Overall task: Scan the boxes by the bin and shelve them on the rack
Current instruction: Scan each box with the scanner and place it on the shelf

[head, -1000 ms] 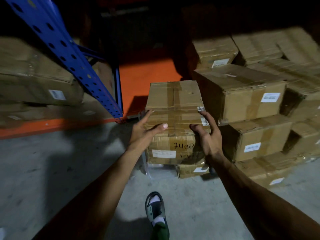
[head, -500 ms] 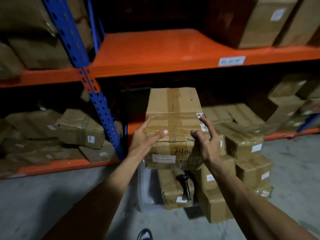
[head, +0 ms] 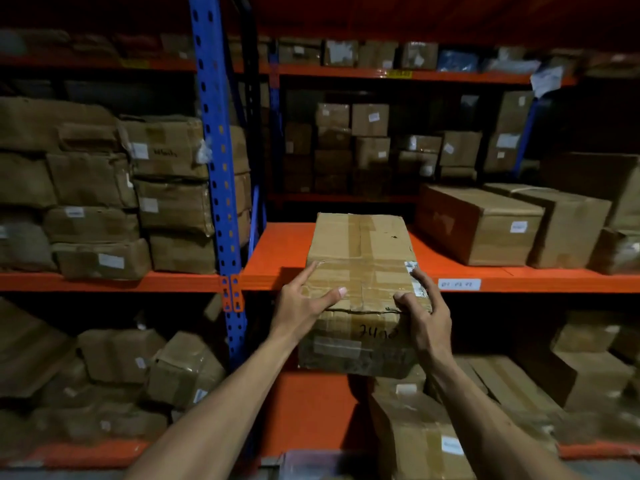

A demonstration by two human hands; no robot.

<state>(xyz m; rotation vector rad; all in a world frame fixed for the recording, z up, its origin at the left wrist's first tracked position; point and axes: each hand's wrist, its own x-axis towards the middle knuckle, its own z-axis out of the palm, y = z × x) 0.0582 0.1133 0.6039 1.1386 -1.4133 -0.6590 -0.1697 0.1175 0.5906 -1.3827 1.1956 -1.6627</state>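
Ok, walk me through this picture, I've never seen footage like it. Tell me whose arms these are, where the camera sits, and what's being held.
No machine here: a person wears a wide-angle camera on the head, looking forward and down, so the two bare arms are their own. The left hand and right hand grip a taped cardboard box at its near corners, thumbs on top. Its far end sits over the orange shelf of a rack with a blue upright; whether it rests there I cannot tell. Beside that spot stands a larger carton. A small white label is stuck on the shelf's front edge. More boxes fill the other shelves.
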